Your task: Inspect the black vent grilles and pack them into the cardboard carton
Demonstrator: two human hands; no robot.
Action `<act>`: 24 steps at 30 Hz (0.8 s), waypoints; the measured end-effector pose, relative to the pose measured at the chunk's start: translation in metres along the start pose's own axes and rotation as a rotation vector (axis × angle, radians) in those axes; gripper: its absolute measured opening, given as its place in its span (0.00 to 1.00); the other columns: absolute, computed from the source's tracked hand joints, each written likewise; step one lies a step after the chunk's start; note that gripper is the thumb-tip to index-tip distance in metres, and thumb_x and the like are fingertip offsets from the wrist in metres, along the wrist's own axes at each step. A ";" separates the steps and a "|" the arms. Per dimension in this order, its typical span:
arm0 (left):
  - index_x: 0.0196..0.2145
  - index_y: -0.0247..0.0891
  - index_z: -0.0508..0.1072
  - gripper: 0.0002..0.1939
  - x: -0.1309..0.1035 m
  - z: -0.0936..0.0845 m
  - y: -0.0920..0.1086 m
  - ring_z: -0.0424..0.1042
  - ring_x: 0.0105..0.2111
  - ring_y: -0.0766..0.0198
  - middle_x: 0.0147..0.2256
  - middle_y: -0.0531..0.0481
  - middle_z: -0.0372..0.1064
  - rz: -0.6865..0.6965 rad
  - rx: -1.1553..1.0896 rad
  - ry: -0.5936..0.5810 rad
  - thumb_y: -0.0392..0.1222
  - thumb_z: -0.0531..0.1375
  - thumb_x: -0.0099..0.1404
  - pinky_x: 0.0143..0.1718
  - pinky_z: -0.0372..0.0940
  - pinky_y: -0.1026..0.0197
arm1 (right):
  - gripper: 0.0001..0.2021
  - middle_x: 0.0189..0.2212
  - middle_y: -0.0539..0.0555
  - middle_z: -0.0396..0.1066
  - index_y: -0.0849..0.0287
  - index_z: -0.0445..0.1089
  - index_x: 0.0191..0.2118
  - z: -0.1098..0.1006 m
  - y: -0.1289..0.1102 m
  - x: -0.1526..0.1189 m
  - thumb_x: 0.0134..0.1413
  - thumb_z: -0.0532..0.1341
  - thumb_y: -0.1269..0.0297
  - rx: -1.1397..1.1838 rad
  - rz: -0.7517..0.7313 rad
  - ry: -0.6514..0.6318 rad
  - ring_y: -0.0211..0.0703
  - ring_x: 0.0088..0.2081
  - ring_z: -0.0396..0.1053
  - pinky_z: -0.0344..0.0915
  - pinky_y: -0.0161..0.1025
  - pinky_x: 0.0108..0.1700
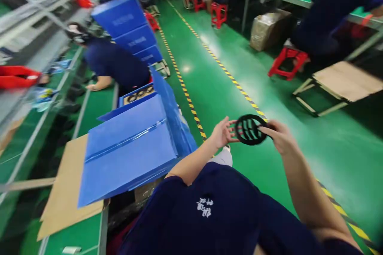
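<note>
A round black part with curved slats across its opening is held out in front of my body, above the green floor. My right hand grips its right edge, thumb over the rim. At its left edge is my left hand, fingers spread and reaching toward the rim; whether they touch it is hard to tell. Left of my hands stands a blue corrugated box with its large flaps folded out. Similar dark rings lie on cardboard at the box's far end.
A co-worker leans over the green conveyor at left, near stacked blue boxes. Flat cardboard lies beside the open box. Red stools, a low wooden-topped stand and seated people are at right, beyond yellow-black floor lines.
</note>
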State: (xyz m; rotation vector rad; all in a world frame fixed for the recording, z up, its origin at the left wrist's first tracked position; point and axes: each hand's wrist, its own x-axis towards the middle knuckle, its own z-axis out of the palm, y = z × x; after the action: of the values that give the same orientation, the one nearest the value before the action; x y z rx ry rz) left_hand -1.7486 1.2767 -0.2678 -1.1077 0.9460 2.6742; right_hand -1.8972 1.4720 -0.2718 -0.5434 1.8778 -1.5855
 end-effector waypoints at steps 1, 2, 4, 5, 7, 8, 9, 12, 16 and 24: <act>0.50 0.35 0.73 0.33 0.015 0.006 0.011 0.78 0.43 0.51 0.42 0.39 0.77 -0.051 -0.041 -0.039 0.68 0.54 0.68 0.48 0.72 0.42 | 0.20 0.25 0.48 0.66 0.58 0.68 0.31 0.001 -0.006 0.021 0.46 0.71 0.46 0.015 -0.008 -0.021 0.37 0.28 0.62 0.58 0.35 0.29; 0.51 0.33 0.74 0.37 0.030 0.011 0.023 0.78 0.45 0.47 0.43 0.36 0.78 -0.087 -0.068 -0.082 0.72 0.50 0.68 0.49 0.71 0.39 | 0.19 0.25 0.48 0.66 0.58 0.68 0.31 0.001 -0.012 0.045 0.46 0.71 0.48 0.024 -0.025 -0.073 0.37 0.28 0.61 0.57 0.35 0.29; 0.53 0.31 0.74 0.46 0.062 0.016 0.048 0.76 0.50 0.41 0.46 0.32 0.78 -0.118 -0.107 -0.171 0.77 0.45 0.66 0.52 0.68 0.34 | 0.17 0.26 0.48 0.67 0.57 0.67 0.31 0.000 -0.028 0.098 0.47 0.71 0.50 -0.001 -0.086 -0.203 0.36 0.28 0.61 0.57 0.35 0.29; 0.55 0.31 0.74 0.48 0.079 0.016 0.061 0.76 0.52 0.38 0.47 0.31 0.78 -0.120 -0.125 -0.223 0.79 0.44 0.65 0.54 0.67 0.31 | 0.17 0.27 0.48 0.67 0.57 0.67 0.31 -0.002 -0.037 0.126 0.48 0.71 0.51 -0.030 -0.121 -0.266 0.36 0.28 0.61 0.57 0.35 0.30; 0.56 0.32 0.74 0.48 0.115 0.014 0.092 0.75 0.53 0.36 0.48 0.30 0.78 -0.100 -0.163 -0.326 0.78 0.43 0.65 0.55 0.63 0.27 | 0.18 0.28 0.49 0.68 0.57 0.65 0.31 -0.006 -0.054 0.182 0.49 0.71 0.51 -0.080 -0.185 -0.371 0.36 0.29 0.61 0.58 0.34 0.30; 0.56 0.33 0.74 0.47 0.134 0.013 0.108 0.75 0.53 0.35 0.49 0.31 0.78 -0.086 -0.181 -0.364 0.77 0.43 0.66 0.56 0.62 0.25 | 0.19 0.29 0.49 0.68 0.57 0.65 0.31 -0.008 -0.062 0.211 0.50 0.71 0.50 -0.091 -0.203 -0.412 0.36 0.29 0.61 0.58 0.34 0.30; 0.56 0.34 0.74 0.45 0.153 0.013 0.126 0.75 0.53 0.35 0.49 0.31 0.78 -0.072 -0.197 -0.387 0.76 0.43 0.67 0.57 0.61 0.25 | 0.19 0.29 0.48 0.68 0.57 0.65 0.32 -0.010 -0.070 0.239 0.51 0.70 0.49 -0.089 -0.209 -0.445 0.36 0.28 0.61 0.58 0.34 0.29; 0.52 0.34 0.77 0.38 0.205 0.018 0.180 0.74 0.55 0.39 0.46 0.35 0.80 -0.002 -0.240 -0.336 0.71 0.47 0.70 0.61 0.59 0.29 | 0.19 0.30 0.48 0.67 0.57 0.64 0.34 -0.013 -0.087 0.319 0.54 0.69 0.47 -0.080 -0.233 -0.490 0.36 0.29 0.63 0.61 0.35 0.31; 0.52 0.34 0.77 0.34 0.261 0.036 0.247 0.72 0.58 0.44 0.48 0.38 0.80 0.105 -0.284 -0.209 0.67 0.49 0.71 0.66 0.57 0.41 | 0.21 0.39 0.53 0.72 0.57 0.65 0.43 -0.010 -0.096 0.404 0.53 0.70 0.49 -0.103 -0.319 -0.359 0.43 0.40 0.70 0.68 0.39 0.41; 0.59 0.31 0.72 0.35 0.381 0.054 0.378 0.67 0.63 0.44 0.55 0.34 0.75 0.217 -0.352 -0.140 0.65 0.50 0.72 0.67 0.55 0.43 | 0.29 0.50 0.57 0.73 0.54 0.64 0.58 -0.006 -0.090 0.596 0.55 0.69 0.50 -0.134 -0.384 -0.384 0.50 0.50 0.71 0.70 0.47 0.50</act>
State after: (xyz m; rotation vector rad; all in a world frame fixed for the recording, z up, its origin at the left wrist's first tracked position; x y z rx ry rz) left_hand -2.1770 0.9506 -0.3003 -0.8955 0.6186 3.1365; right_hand -2.3413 1.0646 -0.2967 -1.2345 1.6565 -1.4546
